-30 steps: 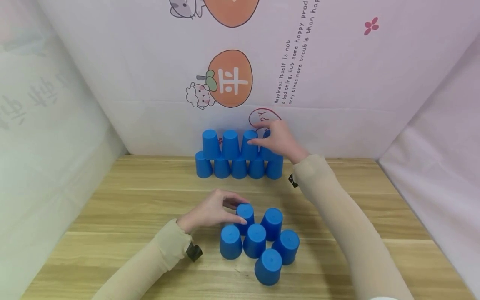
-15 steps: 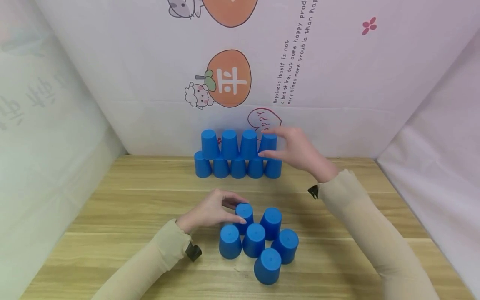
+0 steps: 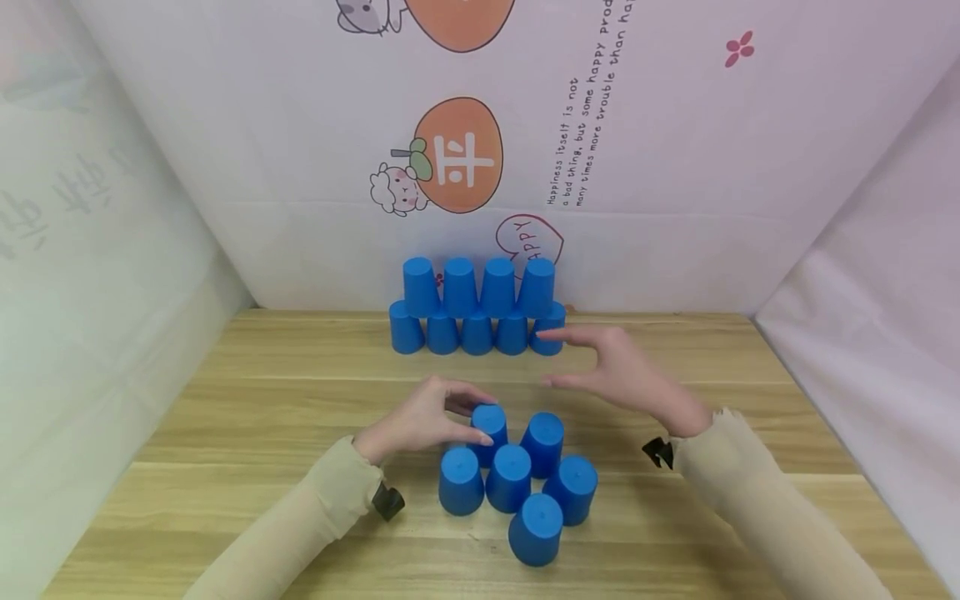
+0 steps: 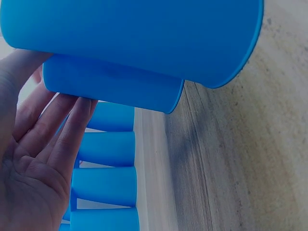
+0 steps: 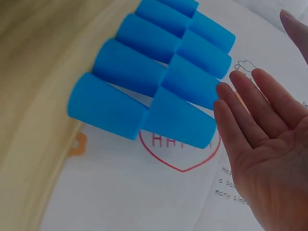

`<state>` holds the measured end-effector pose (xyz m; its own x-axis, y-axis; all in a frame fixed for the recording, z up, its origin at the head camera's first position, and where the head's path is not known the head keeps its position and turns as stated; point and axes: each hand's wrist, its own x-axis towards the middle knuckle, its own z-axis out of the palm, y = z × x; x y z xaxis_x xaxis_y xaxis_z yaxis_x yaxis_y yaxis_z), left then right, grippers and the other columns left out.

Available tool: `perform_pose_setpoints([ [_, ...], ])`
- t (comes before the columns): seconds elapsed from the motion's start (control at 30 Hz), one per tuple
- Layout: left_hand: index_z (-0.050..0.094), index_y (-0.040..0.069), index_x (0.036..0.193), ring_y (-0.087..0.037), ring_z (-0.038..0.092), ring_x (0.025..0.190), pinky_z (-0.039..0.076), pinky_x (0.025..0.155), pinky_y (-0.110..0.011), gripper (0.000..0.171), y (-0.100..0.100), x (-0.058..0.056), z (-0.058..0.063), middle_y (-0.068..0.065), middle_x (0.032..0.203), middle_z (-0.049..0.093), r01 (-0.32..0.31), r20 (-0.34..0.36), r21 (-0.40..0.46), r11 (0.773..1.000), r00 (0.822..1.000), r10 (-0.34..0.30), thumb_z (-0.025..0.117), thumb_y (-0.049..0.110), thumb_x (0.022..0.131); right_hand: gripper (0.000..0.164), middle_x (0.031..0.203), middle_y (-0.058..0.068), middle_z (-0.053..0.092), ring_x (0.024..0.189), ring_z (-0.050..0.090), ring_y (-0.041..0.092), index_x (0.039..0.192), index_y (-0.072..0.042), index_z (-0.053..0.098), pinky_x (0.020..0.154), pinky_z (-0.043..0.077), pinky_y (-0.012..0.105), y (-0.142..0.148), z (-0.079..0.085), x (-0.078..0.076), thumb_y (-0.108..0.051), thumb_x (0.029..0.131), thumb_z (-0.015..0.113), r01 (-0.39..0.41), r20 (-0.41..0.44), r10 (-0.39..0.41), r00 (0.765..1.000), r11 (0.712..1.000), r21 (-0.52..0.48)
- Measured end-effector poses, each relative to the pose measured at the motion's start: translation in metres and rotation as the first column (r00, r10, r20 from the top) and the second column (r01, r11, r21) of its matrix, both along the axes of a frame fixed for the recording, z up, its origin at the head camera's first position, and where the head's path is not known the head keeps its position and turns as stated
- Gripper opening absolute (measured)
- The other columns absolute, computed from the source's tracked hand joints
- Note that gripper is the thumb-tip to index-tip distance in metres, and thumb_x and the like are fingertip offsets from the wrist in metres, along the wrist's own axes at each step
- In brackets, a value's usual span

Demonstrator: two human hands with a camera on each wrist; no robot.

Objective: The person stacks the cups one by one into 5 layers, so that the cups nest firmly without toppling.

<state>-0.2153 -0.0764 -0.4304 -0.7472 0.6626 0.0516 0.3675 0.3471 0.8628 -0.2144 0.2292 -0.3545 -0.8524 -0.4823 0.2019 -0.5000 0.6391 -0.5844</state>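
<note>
My left hand (image 3: pixel 422 419) holds an upside-down blue cup (image 3: pixel 489 419) between thumb and fingers, at the far left of a loose group of similar cups near the table's middle. In the left wrist view, the fingers (image 4: pixel 67 137) touch that cup's side, and a nearer cup (image 4: pixel 134 38) covers part of it. My right hand (image 3: pixel 626 371) hovers with nothing in it, thumb and fingers apart. It is nearest to the right end of a two-tier row of blue cups, whose upper tier (image 3: pixel 461 287) rests across the lower tier (image 3: pixel 477 333). The right wrist view shows its palm (image 5: pixel 274 163) bare.
Other upside-down cups stand close to the held one, including a front cup (image 3: pixel 536 533) and a right-hand cup (image 3: pixel 573 492). Behind the two-tier row rises a printed white backdrop (image 3: pixel 660 250). White cloth sides (image 3: pixel 862 292) bound the wooden table (image 3: pixel 262 400).
My right hand has let go of the rightmost upper-tier cup and drawn back, down and to the right. That cup stays in place on the row. The left hand has not moved.
</note>
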Motion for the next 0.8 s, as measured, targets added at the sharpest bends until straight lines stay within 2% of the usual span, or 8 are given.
perform_pose_setpoints([
  [0.2,0.073,0.02,0.124,-0.007,0.067,0.105,0.055,0.094,-0.041,0.046,0.0,-0.001,0.001,0.013,0.116,0.071,0.004,0.002,0.013,1.0,1.0,-0.004,0.086,0.037,0.084,0.064,0.133,0.0,0.066,0.123,0.061,0.029,0.135,-0.018,0.067,0.096,0.051,0.058,0.006,-0.025,0.018,-0.051,0.083,0.082,-0.055,0.004,0.055,0.998,0.998,-0.019],
  [0.43,0.072,0.021,0.124,-0.006,0.067,0.105,0.055,0.095,-0.04,0.046,0.0,0.0,0.001,0.013,0.116,0.07,0.005,-0.002,0.003,1.0,1.0,-0.005,0.086,0.038,0.083,0.062,0.13,0.0,0.068,0.12,0.063,0.031,0.133,-0.014,0.068,0.095,0.05,0.061,0.007,-0.043,0.035,-0.049,0.085,0.082,-0.122,0.091,0.129,0.988,0.989,-0.078],
  [0.63,0.072,0.02,0.125,-0.007,0.066,0.107,0.055,0.095,-0.04,0.048,0.0,0.001,0.002,0.013,0.116,0.07,0.002,0.007,0.004,1.0,1.0,-0.002,0.086,0.039,0.083,0.058,0.124,-0.003,0.07,0.114,0.067,0.023,0.128,-0.014,0.071,0.093,0.053,0.057,0.005,-0.052,0.039,-0.048,0.083,0.084,-0.155,0.123,0.167,0.978,0.982,-0.106],
  [0.8,0.073,0.02,0.124,-0.007,0.066,0.107,0.055,0.095,-0.04,0.047,0.0,0.002,0.002,0.013,0.116,0.07,0.0,0.013,0.009,1.0,1.0,0.0,0.087,0.039,0.083,0.052,0.118,-0.005,0.072,0.107,0.068,0.015,0.124,-0.009,0.073,0.092,0.054,0.055,0.003,-0.055,0.039,-0.04,0.085,0.084,-0.17,0.149,0.19,0.97,0.975,-0.14],
])
